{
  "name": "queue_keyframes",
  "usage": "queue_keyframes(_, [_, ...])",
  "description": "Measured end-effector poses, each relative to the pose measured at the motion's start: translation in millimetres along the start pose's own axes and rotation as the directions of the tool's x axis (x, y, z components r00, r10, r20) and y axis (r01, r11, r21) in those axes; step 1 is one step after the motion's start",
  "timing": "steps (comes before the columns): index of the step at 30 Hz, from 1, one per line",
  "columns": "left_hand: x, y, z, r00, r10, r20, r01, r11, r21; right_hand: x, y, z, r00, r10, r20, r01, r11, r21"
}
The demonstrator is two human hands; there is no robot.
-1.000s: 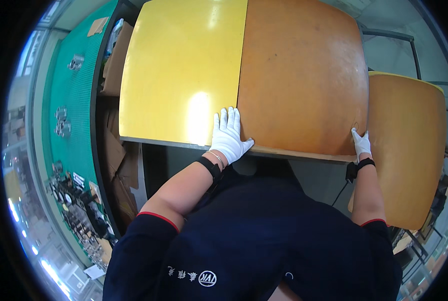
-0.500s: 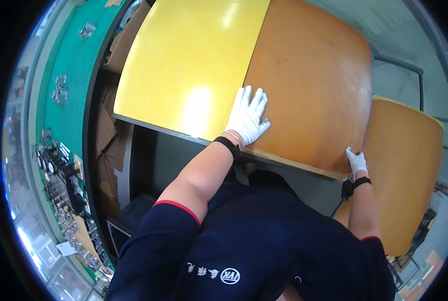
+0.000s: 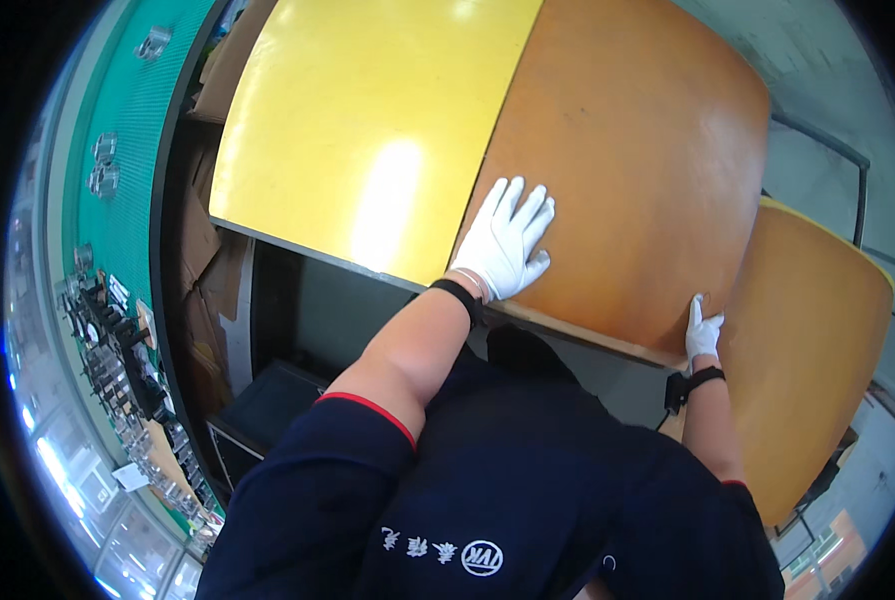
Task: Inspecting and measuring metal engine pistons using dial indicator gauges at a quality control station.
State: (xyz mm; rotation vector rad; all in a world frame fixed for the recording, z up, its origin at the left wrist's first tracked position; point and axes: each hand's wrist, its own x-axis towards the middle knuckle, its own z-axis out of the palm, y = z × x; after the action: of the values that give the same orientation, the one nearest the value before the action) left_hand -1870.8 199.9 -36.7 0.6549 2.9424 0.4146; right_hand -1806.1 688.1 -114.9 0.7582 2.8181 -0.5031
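A brown board (image 3: 627,150) lies beside a glossy yellow surface (image 3: 337,130), the two meeting along a straight dark seam. My left hand (image 3: 507,240), in a white glove, rests flat on the brown board just right of the seam, fingers spread and nothing held. At the board's near right corner is my right hand (image 3: 704,332), also gloved in white. Two of its fingers show extended and apart on the corner; its other fingers are partly hidden. Both wrists wear black bands.
Right of the brown board stands a lower tan tabletop (image 3: 817,330) with a metal frame (image 3: 860,200) behind it. On the left, a green-matted bench (image 3: 127,90) carries several metal parts. Cardboard (image 3: 202,215) and a black case (image 3: 267,410) sit between.
My left hand has shifted from the seam rightward onto the brown board, fingers spreading wider. My right hand has moved slightly at the corner, its fingers now more visible. The view has shifted a little.
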Motion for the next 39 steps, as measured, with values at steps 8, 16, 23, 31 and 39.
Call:
queue_keyframes(8, [-84.1, -14.5, 0.6, 0.888, -0.434, -0.154, 0.288, 0.784, -0.550, -37.4, -23.3, -29.1, 0.996, -0.012, -0.091, 0.025, 0.988, 0.151])
queue_keyframes(16, [-179.7, -21.9, 26.6, 0.726, -0.478, 0.495, 0.652, 0.246, -0.717, -100.7, 58.3, -5.0, 0.945, 0.292, 0.150, -0.322, 0.738, 0.593])
queue_keyframes(23, [-160.7, -12.0, 6.2, 0.673, -0.407, 0.617, 0.624, -0.135, -0.770, -101.9, 25.6, -22.1, 0.901, 0.362, 0.239, -0.419, 0.579, 0.700])
queue_keyframes(31, [-150.2, -17.7, -0.7, 0.686, -0.315, 0.656, 0.482, -0.479, -0.734, -87.4, 54.5, -40.2, 0.933, 0.301, 0.199, -0.361, 0.797, 0.485])
queue_keyframes(39, [-138.2, -15.9, -15.8, 0.636, -0.332, 0.697, 0.579, -0.391, -0.715, -88.7, 25.4, -57.2, 0.901, 0.294, 0.319, -0.432, 0.682, 0.590])
